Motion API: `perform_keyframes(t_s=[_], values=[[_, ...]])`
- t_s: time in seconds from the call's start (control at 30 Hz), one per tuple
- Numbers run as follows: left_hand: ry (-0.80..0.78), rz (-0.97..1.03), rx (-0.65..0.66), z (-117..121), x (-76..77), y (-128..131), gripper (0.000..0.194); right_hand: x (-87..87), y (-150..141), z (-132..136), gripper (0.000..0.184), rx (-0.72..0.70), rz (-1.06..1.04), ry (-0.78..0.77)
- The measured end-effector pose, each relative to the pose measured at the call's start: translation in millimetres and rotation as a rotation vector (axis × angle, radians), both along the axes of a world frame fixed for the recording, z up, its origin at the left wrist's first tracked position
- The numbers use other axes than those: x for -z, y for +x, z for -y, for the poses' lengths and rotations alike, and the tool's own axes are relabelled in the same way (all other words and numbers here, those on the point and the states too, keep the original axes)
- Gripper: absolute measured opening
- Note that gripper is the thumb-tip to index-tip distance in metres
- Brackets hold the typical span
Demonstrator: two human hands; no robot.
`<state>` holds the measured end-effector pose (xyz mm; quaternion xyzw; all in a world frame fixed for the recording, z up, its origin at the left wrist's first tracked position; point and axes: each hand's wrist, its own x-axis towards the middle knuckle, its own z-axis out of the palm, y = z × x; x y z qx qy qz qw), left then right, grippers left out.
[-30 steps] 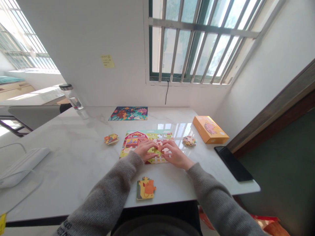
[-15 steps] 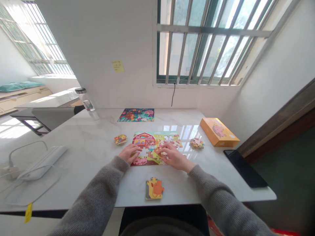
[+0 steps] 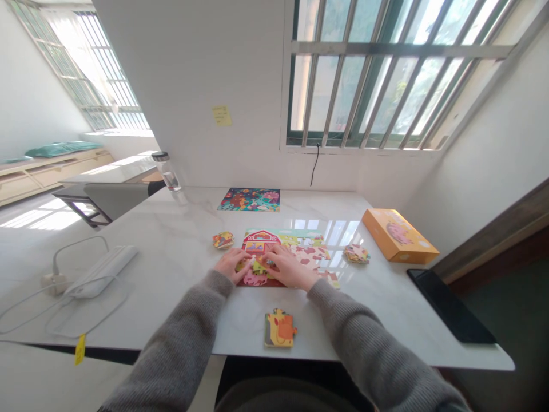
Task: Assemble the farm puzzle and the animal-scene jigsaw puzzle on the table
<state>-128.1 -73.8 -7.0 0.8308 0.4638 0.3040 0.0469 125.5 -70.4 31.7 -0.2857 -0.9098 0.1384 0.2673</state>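
On the white table lies a partly assembled farm jigsaw puzzle (image 3: pixel 306 254) with a red barn, a pink pig and cow-patterned parts. My left hand (image 3: pixel 231 265) rests at its left edge, fingers apart, the fingertips touching the puzzle's side. Over the puzzle's lower middle, my right hand (image 3: pixel 288 266) has its fingers bent down onto a green and yellow puzzle piece (image 3: pixel 259 268); the fingers hide part of it. A small pile of pieces (image 3: pixel 222 240) sits to the left, another pile (image 3: pixel 356 253) to the right, and a yellow and orange stack (image 3: pixel 279 329) nearer to me.
A dark, colourful picture sheet (image 3: pixel 251 199) lies near the wall. On the right are an orange box (image 3: pixel 398 234) and a black phone-like slab (image 3: pixel 450 306). A white power strip (image 3: pixel 103 272) with cables lies left. A clear bottle (image 3: pixel 168 171) stands at the back left.
My right hand has moved left across the puzzle, from its middle toward the pig, uncovering the cow-patterned part. My left hand stays at the left edge. The whole view has shifted slightly.
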Motion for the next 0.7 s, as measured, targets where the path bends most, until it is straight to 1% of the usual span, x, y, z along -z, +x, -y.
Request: perform_keyframes(t_s=[0.1,0.17,0.33,0.57,0.7], values=[[-0.022,-0.009,0.001,-4,6.3,-3,0.019,7.7,-2,-1,0.018,0.005,0.005,-0.027],[-0.038,-0.014,0.006,-5,6.6,-4,0.017,10.5,-2,-2,0.018,0.013,0.002,-0.045],[-0.063,-0.015,0.033,-4,3.4,-4,0.017,10.1,-3,-1,0.017,0.044,0.021,-0.058],[-0.049,-0.016,0.027,-8,10.9,-5,0.018,12.6,-7,0,0.020,0.078,0.032,-0.055],[-0.046,-0.031,0.009,-7,8.7,-4,0.020,16.1,-6,2,0.023,0.076,0.050,-0.028]])
